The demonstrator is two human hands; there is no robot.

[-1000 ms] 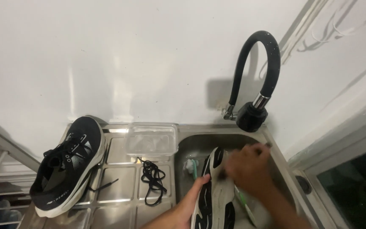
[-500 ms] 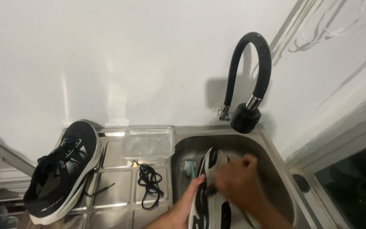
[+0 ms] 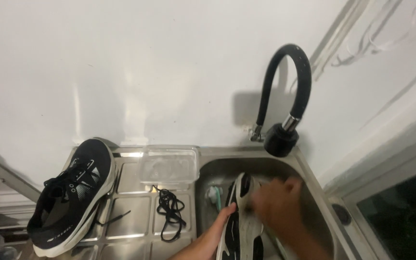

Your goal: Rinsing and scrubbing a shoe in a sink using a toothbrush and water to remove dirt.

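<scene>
The shoe (image 3: pixel 240 216) lay sole-up inside the sink (image 3: pixel 314 192). The left hand (image 3: pixel 222 226) gripped its side; the blurred right hand (image 3: pixel 278 204) pressed on its sole, grip unclear.

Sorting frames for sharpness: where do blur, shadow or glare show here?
Head view: the right hand over the shoe in the sink is motion-blurred; the black faucet casts a soft wall shadow; the steel drainboard gleams; the left hand looks sharper.
</scene>
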